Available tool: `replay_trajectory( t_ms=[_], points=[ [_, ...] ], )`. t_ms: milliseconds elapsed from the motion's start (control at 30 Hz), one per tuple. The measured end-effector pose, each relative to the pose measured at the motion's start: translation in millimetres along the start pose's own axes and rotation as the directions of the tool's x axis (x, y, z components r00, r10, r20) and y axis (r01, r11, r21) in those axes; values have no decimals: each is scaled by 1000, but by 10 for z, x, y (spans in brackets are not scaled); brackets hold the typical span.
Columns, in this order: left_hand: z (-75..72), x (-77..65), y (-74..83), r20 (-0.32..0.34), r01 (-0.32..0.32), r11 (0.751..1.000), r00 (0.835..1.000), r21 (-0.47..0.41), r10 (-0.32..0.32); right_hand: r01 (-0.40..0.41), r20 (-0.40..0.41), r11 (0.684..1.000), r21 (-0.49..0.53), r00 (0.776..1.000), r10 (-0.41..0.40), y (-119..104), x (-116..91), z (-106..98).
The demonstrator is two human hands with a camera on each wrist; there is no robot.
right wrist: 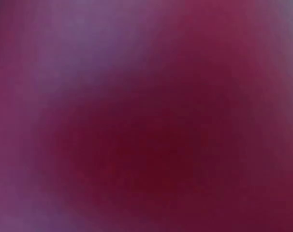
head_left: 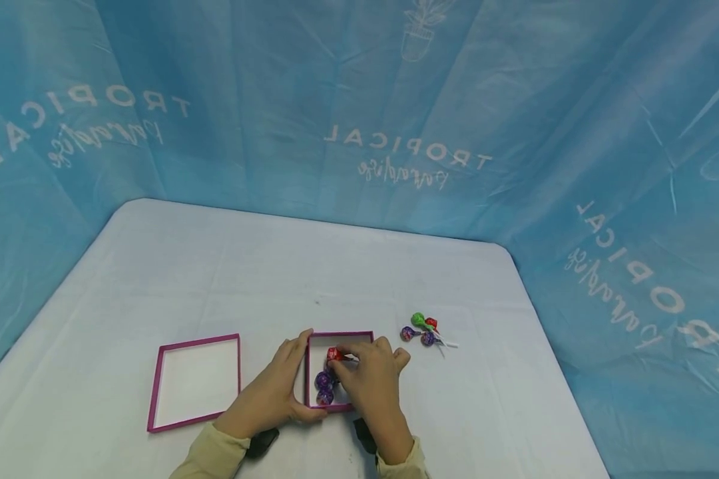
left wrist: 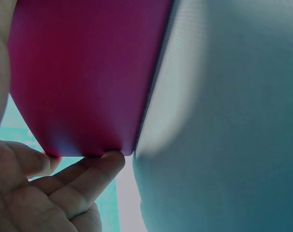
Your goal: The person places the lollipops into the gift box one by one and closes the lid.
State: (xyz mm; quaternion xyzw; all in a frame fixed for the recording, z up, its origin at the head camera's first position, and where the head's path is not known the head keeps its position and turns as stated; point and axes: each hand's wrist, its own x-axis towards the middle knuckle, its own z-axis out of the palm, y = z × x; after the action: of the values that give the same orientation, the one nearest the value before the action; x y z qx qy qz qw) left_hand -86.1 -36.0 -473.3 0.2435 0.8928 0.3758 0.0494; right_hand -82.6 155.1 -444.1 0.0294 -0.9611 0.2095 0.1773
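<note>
A small magenta-rimmed box (head_left: 340, 334) with a white inside stands at the middle front. My left hand (head_left: 273, 391) grips it from the left, thumb at the near corner and fingers at the far one. In the left wrist view, fingertips (left wrist: 110, 157) touch the end of its magenta side wall (left wrist: 88, 72). Over the box, my right hand (head_left: 371, 379) pinches a red-wrapped lollipop (head_left: 334, 354) between thumb and forefinger. Purple-wrapped lollipops (head_left: 323, 380) lie along the left inside the box; my right hand covers part of the interior. The right wrist view is only a dark red blur.
To the left lies a larger magenta-rimmed box part (head_left: 199, 342), white inside, probably the lid. Several lollipops (head_left: 418, 320) in green, red and purple wrappers lie bunched to the right, their white sticks pointing right. A white cloth covers the table (head_left: 275, 266); blue curtains (head_left: 287, 100) hang around it.
</note>
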Motion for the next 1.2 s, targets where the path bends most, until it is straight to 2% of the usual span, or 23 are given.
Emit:
replay_trajectory(
  t_ms=[467,1033,1200],
  points=[
    [-14,-5,22,5,-7,1000,1000,1,7,1,67,998,-61,998,3,-13,5,39],
    [-15,-18,13,2,-16,1000,1000,1,16,36,46,998,-50,998,-33,-17,-2,89],
    [-20,-6,15,4,-14,1000,1000,-8,14,42,71,997,-61,997,-38,-19,16,86]
  ],
)
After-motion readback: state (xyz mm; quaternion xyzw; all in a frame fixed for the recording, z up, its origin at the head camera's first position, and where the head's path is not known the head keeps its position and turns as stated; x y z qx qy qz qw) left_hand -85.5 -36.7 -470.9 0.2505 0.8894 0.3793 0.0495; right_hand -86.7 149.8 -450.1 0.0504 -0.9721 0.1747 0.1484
